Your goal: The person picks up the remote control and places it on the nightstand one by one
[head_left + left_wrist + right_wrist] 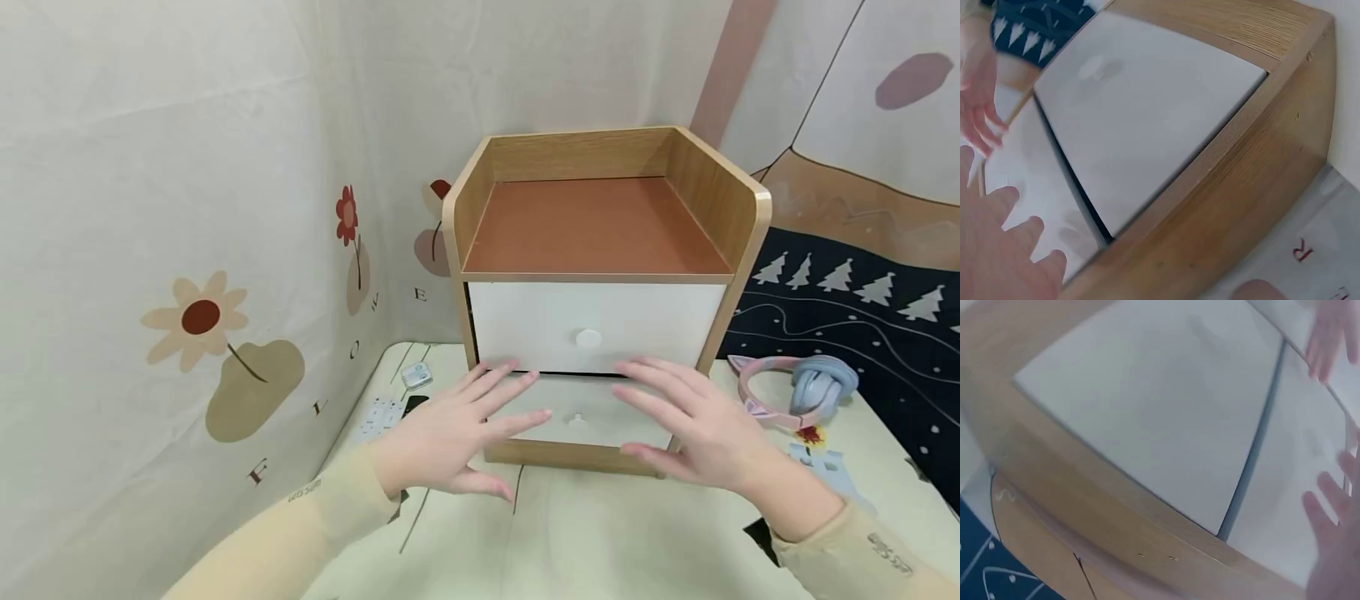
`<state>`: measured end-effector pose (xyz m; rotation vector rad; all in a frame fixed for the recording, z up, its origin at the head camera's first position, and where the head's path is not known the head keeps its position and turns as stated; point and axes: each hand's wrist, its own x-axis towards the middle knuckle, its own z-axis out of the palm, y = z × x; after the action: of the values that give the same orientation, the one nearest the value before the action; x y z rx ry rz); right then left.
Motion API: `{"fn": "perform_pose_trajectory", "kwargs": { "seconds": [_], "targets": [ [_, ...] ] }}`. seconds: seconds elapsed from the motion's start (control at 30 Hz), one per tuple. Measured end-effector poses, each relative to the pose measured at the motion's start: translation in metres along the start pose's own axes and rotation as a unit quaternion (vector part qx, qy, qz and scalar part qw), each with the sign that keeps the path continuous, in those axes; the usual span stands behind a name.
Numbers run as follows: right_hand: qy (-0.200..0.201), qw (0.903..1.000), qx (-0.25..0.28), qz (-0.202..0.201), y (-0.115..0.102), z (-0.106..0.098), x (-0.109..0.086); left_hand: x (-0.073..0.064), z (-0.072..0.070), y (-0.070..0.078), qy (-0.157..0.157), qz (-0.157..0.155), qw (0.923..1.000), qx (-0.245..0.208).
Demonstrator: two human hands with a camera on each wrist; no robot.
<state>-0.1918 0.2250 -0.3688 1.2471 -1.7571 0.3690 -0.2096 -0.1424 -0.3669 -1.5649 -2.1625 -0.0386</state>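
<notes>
A small wooden cabinet [592,225] with two white drawers stands against the wall. Its upper drawer [525,325] and lower drawer [555,408] both look closed, each with a round white knob. My left hand [472,425] hovers before the lower drawer's left side, fingers spread and holding nothing. On the other side, my right hand [697,421] is held up with its fingers apart, likewise holding nothing. In the left wrist view, the left fingers [1035,231] appear close to the drawer fronts. Whether either hand touches the cabinet cannot be told.
Pink cat-ear headphones [765,392] with a blue-grey ear cushion lie right of the cabinet, near a light-blue piece [825,467]. To the left are a small clear case [416,375], a white patterned sheet [381,417] and a black item [415,404]. Printed fabric covers the walls.
</notes>
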Motion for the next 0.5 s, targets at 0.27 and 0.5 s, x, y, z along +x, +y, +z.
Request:
{"fn": "perform_pose_trajectory", "kwargs": {
  "seconds": [0.27,0.5],
  "targets": [
    [0.271,0.9505,-0.087,0.124,0.002,0.012,0.006,-0.040,0.014,-0.002,0.184,-0.089,0.9783,-0.036],
    [0.300,0.9050,-0.071,0.293,0.007,0.016,-0.021,-0.092,0.047,0.001,0.226,-0.248,0.9417,-0.028]
  ]
}}
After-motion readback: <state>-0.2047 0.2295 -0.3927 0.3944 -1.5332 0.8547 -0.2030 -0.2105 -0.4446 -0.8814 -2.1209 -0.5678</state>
